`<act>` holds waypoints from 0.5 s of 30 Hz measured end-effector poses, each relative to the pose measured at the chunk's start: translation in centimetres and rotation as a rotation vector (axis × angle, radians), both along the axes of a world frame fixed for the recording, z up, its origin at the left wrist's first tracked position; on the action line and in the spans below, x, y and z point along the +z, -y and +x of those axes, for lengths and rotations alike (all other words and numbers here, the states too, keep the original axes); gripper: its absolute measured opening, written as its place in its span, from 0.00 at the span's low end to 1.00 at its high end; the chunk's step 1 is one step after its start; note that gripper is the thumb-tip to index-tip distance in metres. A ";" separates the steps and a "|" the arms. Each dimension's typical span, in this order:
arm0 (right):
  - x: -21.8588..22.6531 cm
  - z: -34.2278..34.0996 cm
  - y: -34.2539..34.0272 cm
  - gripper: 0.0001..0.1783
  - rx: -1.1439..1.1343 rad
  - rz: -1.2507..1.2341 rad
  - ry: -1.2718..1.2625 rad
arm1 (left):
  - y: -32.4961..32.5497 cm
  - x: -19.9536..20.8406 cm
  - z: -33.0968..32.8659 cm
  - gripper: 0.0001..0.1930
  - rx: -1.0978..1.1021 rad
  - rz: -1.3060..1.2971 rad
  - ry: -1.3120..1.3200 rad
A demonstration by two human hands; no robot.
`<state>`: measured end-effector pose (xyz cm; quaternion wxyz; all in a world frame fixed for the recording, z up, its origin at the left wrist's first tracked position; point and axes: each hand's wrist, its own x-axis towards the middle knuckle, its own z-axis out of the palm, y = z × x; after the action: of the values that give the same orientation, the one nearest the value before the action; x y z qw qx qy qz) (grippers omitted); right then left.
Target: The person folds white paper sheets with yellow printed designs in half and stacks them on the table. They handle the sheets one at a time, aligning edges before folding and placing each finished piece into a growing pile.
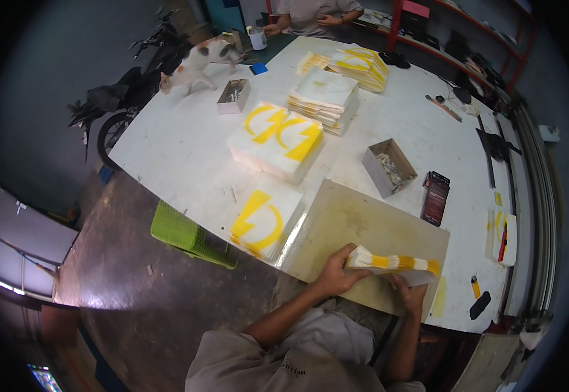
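Between my two hands stands a thick bundle of white sheets with yellow print [394,264], its edge facing up. My left hand [338,274] is closed around the bundle's left end. On the right, my right hand [408,295] grips the lower near side, its thumb against the sheets. Under the bundle lies a tan, worn board [350,219] at the table's near edge. Just left of the board rests a stack of white sheets with a yellow design [265,219]. Farther back is a wider stack with the same yellow design [278,140].
More sheet stacks [323,95] stand toward the back. A small open box [389,168] and a phone [435,199] lie beyond the board. A cat [199,65] walks along the far left edge. Another person [317,16] is at the far side. A green stool [186,233] stands left.
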<state>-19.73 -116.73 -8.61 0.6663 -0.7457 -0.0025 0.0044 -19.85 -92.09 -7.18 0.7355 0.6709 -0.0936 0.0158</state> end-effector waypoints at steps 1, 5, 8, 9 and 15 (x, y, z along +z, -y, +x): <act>0.1 0.1 -0.2 0.38 -0.004 -0.015 -0.004 | 0.1 -0.1 -0.1 0.29 0.003 -0.020 -0.018; 0.2 -0.3 -0.8 0.39 -0.063 -0.050 -0.015 | 0.6 -0.6 -0.3 0.28 0.052 -0.023 0.035; 0.6 -0.3 -1.7 0.37 -0.130 -0.018 0.045 | 1.0 -0.8 -0.5 0.29 0.094 -0.045 0.046; 0.8 -0.3 -1.9 0.36 -0.156 -0.002 0.076 | 1.2 -0.5 -0.6 0.29 0.101 -0.027 0.036; -0.5 -0.3 -2.4 0.37 -0.226 0.005 0.094 | 1.9 0.3 -1.3 0.23 0.214 0.058 0.098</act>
<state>-20.08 -114.30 -9.15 0.6637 -0.7387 0.0504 -0.1059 -21.12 -93.95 -6.88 0.7044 0.6965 -0.0580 0.1243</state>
